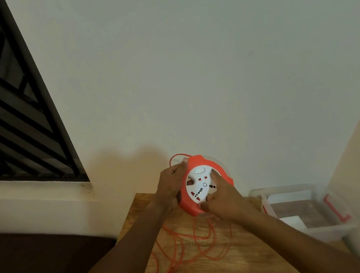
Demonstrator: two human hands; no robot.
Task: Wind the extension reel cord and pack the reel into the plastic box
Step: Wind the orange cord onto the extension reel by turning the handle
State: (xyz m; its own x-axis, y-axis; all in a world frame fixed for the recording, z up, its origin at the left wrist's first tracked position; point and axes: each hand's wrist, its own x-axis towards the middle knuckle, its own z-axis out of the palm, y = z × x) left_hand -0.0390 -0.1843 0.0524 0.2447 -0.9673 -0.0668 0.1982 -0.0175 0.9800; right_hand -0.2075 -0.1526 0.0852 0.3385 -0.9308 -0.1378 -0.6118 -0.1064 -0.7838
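head view — reel (202, 183) between hands

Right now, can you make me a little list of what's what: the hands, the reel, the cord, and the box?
left hand: grips the reel's left rim
right hand: fingers on the reel's white face, lower right
reel: orange and white, held up tilted above the table
cord: orange, mostly unwound, loose loops on the table
box: clear plastic, open, right of the reel, red latch on its side
table: wooden, under the cord
done so far: reel not in the box
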